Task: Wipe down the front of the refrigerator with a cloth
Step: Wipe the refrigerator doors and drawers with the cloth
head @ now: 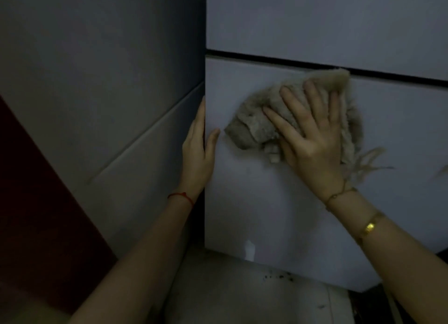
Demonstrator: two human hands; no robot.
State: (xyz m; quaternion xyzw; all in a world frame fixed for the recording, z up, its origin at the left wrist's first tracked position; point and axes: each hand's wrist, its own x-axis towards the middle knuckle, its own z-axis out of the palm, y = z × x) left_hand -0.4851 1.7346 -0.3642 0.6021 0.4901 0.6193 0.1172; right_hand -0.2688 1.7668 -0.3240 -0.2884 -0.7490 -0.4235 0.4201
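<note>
While the light is dim, the layout reads fine: your right hand [312, 132] lies flat, fingers spread, pressing the cloth [291, 112] against the lower door [266, 202] of the refrigerator. It isn't clenched; the palm pins the cloth to the panel. The cloth is a beige, shaggy rag, bunched under your fingers, its top corner touching the dark gap [291, 63] between the lower door and the upper door [315, 20]. Loose threads trail off to the right of your wrist.

Your left hand [198, 149] wraps the lower door's left edge: thumb on the front face, fingers round the side, holding the edge and no cloth. A red string [181, 196] sits on that wrist. The right wrist carries a thin cord bracelet [339, 194] and a gold bangle [371, 225] further up the forearm.

Low on the door there's a pale mark [249, 249], possibly a chip or a sticker remnant; too blurred to tell. Below it, the floor [242, 294] shows dark specks near the door's bottom edge. A grey wall [97, 81] stands just left of the fridge.
</note>
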